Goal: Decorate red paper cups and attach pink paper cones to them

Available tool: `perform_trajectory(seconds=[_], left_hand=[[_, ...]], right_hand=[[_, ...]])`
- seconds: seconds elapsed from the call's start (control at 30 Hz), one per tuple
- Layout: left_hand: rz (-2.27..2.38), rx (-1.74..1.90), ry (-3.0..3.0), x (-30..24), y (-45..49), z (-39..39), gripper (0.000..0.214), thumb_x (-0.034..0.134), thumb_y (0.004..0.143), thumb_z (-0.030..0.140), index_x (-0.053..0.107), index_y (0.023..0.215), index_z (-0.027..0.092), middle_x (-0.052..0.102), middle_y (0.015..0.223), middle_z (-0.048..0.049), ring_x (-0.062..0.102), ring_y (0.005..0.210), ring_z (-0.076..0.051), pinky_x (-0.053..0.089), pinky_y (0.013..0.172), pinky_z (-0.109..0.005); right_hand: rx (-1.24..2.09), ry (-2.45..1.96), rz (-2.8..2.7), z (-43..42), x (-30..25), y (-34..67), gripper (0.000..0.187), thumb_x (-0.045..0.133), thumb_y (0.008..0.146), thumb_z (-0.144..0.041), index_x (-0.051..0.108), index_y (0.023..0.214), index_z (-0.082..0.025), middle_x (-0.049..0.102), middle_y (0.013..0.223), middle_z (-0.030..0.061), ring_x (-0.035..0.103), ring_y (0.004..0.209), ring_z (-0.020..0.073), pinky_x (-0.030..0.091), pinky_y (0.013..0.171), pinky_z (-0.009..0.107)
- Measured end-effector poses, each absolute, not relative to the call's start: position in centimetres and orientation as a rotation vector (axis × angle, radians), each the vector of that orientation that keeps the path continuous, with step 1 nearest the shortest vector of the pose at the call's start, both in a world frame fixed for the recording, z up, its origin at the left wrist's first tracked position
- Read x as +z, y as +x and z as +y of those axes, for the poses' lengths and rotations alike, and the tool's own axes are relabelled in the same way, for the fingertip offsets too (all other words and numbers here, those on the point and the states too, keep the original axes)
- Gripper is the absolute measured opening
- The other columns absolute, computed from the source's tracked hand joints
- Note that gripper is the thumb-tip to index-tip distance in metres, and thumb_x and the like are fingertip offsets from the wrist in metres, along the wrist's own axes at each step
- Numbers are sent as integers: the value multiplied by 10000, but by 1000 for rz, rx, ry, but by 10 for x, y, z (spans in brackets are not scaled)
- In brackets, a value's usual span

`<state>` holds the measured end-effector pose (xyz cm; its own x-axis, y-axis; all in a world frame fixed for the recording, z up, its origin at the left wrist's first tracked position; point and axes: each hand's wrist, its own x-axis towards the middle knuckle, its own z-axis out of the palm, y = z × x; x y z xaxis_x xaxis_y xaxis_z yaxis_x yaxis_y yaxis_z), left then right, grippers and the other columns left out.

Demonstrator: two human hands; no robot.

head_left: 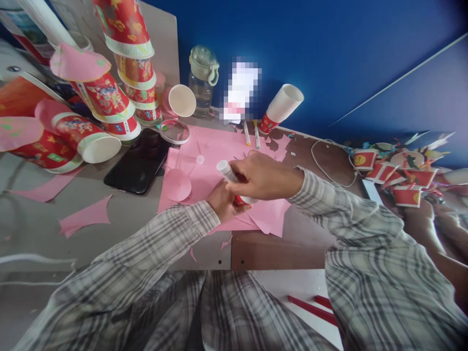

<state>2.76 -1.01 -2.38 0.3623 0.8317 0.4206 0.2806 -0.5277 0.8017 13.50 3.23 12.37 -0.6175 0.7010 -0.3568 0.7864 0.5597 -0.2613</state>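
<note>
Both my hands meet over a pink paper sheet [215, 151] on the desk. My right hand [263, 175] is closed around the upper part of a glue stick [227, 171], a white tube with a red base that points up and to the left. My left hand [224, 201] grips its lower red end from beneath, fingers curled. A pink paper disc [177, 185] lies flat just left of my hands. A small clear cap [200, 159] rests on the sheet above the disc.
Red printed paper cups [106, 100], some topped with pink cones, are stacked at the back left. A black phone [137, 163], a tape ring [174, 131], a water bottle [202, 80], two markers [251, 134], a sleeve of cups [281, 107] and cut cup pieces [398, 178] surround the sheet.
</note>
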Motion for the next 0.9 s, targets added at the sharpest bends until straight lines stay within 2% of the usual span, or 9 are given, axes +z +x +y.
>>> perform_trajectory(seconds=[0.1,0.27,0.37,0.47,0.53,0.6,0.7,0.9], left_hand=[[1034,1105,2043,-22,27,-10,558,646,644,393,421,1080,127,552,1029,-129,524,979,-280,442,847,-465],[1070,1118,2078,-23,27,-11,576,678,610,396,404,1043,134,558,965,-113,539,927,-269,441,826,-459],[1078,1111,2092,-24,27,-11,565,675,612,398,402,1042,151,556,949,-97,542,894,-263,449,797,-452],[1100,1112,2073,-23,28,-11,561,690,597,362,405,1040,168,558,941,-80,545,878,-256,453,790,-445],[1111,1122,2062,-22,29,-11,572,701,583,344,407,1042,172,557,943,-77,545,884,-254,456,791,-439],[1122,1124,2064,-22,29,-12,591,706,571,336,406,1051,167,553,955,-81,542,897,-253,458,793,-435],[1135,1100,2060,-22,28,-12,592,704,570,328,410,1056,161,547,956,-81,538,901,-246,460,797,-427],[1131,1082,2047,-21,28,-12,570,700,581,330,422,1050,165,549,937,-67,534,876,-222,472,774,-393]], right_hand=[[-644,1463,2541,45,121,144,538,818,1027,-116,414,721,-296,480,656,-97,424,682,138,314,770,364],[-968,1696,2389,65,102,170,488,812,1045,-91,506,713,-277,532,647,-84,500,712,132,356,768,350],[-1224,1736,2399,66,81,195,421,860,1060,-248,578,748,-276,560,646,-85,505,704,133,391,728,335],[-1445,1876,2385,59,63,218,468,978,1013,-471,645,756,-265,595,642,-66,515,686,134,414,681,327],[-1646,2043,2327,53,56,228,472,997,992,-522,678,775,-251,624,639,-46,514,654,126,401,645,316],[-1869,2146,2268,49,53,232,438,988,987,-514,705,805,-232,645,648,-28,501,628,113,364,611,303],[-2075,2065,2262,48,52,228,385,981,982,-471,734,843,-209,660,666,-22,488,624,102,330,588,281],[-2070,1903,2297,57,45,219,366,981,975,-434,725,835,-214,649,671,-44,468,614,91,325,579,275]])
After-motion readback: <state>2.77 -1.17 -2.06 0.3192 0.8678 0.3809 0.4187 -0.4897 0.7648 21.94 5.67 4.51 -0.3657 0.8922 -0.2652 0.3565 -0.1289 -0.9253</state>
